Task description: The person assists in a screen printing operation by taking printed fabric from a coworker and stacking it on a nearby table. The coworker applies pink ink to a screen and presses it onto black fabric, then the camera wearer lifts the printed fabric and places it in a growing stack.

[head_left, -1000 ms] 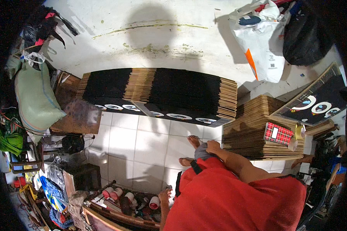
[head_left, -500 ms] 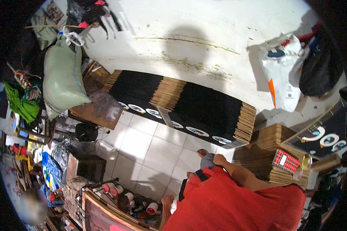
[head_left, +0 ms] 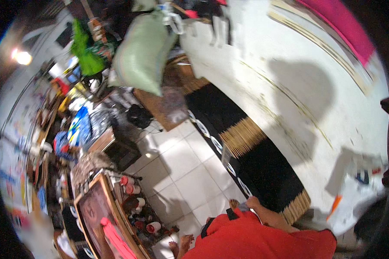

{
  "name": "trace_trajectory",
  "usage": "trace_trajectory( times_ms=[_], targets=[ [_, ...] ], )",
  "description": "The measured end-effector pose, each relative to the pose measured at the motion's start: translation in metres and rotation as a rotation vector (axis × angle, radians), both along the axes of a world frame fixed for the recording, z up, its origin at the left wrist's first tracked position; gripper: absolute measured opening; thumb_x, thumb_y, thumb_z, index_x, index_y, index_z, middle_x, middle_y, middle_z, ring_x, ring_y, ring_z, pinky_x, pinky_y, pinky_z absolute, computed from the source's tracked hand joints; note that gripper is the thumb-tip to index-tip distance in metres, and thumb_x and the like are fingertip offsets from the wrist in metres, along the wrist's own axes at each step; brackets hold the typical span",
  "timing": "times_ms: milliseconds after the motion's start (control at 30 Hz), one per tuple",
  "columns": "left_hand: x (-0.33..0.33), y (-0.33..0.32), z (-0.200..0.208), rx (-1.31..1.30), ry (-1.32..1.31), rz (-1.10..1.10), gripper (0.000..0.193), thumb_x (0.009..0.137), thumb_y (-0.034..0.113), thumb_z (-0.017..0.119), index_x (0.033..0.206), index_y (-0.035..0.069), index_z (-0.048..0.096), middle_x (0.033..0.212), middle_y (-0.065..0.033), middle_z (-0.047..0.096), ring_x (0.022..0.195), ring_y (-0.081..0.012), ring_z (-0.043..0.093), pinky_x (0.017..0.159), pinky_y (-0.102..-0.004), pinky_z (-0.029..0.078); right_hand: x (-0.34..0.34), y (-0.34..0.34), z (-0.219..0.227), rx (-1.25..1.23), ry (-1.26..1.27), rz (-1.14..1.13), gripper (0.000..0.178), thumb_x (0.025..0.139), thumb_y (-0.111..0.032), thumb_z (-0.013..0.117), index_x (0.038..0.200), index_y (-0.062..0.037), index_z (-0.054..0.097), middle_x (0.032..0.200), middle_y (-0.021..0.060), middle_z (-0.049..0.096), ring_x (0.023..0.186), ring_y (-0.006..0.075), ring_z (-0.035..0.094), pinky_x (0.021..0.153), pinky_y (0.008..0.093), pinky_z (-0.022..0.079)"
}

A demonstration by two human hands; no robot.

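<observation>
My right hand [head_left: 253, 202] is closed, next to grey cloth at the hem of my red shirt [head_left: 268, 239] and close to the end of a row of black panels. Whether it holds anything is hidden. At the lower left a dim forearm ending in my left hand [head_left: 98, 231] reaches over a wooden-framed screen [head_left: 90, 205], beside a bright pink strip [head_left: 116, 237]. Its fingers are smeared, so their grip does not show. The black panels [head_left: 268, 175], with white ring-shaped prints and light-brown corrugated edges, lean in a row along the wall.
A full pale-green sack [head_left: 142, 52] rests on a brown board [head_left: 168, 108] at the far end. Red-and-white tubs [head_left: 152, 227] crowd beside the screen. Bare feet [head_left: 185, 241] stand on white floor tiles [head_left: 177, 157]. A white bag [head_left: 354, 194] hangs at the right.
My view has swung left, so the panels now slant toward me and more of the screen shows. A forearm now lies over the screen. My right hand stays low at my side.
</observation>
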State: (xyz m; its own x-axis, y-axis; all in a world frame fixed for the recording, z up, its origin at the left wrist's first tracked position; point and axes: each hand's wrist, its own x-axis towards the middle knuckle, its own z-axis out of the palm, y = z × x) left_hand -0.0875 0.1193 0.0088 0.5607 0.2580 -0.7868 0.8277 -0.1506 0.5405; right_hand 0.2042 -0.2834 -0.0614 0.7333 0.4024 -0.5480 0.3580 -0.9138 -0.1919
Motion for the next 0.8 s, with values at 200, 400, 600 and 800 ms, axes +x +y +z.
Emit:
trace_trajectory(
  times_ms=[200,400,600,800],
  targets=[
    [0.053,-0.075,0.016,-0.227,-0.115,0.705,0.023,0.076,0.018,0.064,0.092,0.001,0.062,0.070,-0.0067,0.062,0.064,-0.0153,0.059,0.057,-0.0304,0.049,0.091,0.011,-0.007,0.093,0.177,-0.266,0.030,0.071,-0.025,0.055,0.081,0.0008,0.066,0.088,0.0212,0.063,0.083,0.0366,0.062,0.076,0.0417,0.050],
    [0.062,-0.103,0.025,0.030,-0.058,0.778,0.026,0.073,0.021,0.067,0.084,-0.003,0.065,0.071,-0.0083,0.064,0.060,-0.0148,0.058,0.054,-0.0288,0.047,0.131,0.038,0.015,0.381,0.164,-0.178,0.011,0.067,-0.013,0.057,0.064,-0.0030,0.062,0.054,0.0097,0.057,0.041,0.0187,0.053,0.035,0.0334,0.038],
    [0.037,-0.101,0.001,-0.051,0.015,0.820,0.028,0.068,0.025,0.070,0.076,-0.002,0.065,0.065,-0.0080,0.061,0.053,-0.0157,0.054,0.049,-0.0329,0.044,0.123,0.053,0.018,-0.064,0.025,0.396,0.012,0.066,-0.028,0.061,0.074,-0.0224,0.068,0.075,0.0045,0.065,0.071,0.0212,0.064,0.058,0.0362,0.050],
    [0.035,-0.090,-0.048,0.212,0.017,0.464,0.040,0.068,0.034,0.068,0.082,-0.003,0.066,0.071,-0.0114,0.064,0.062,-0.0176,0.059,0.059,-0.0327,0.047,0.105,0.042,0.007,-0.171,0.071,0.746,0.021,0.071,-0.027,0.056,0.079,-0.0144,0.070,0.085,0.0035,0.067,0.077,0.0236,0.066,0.061,0.0387,0.052]
  ],
)
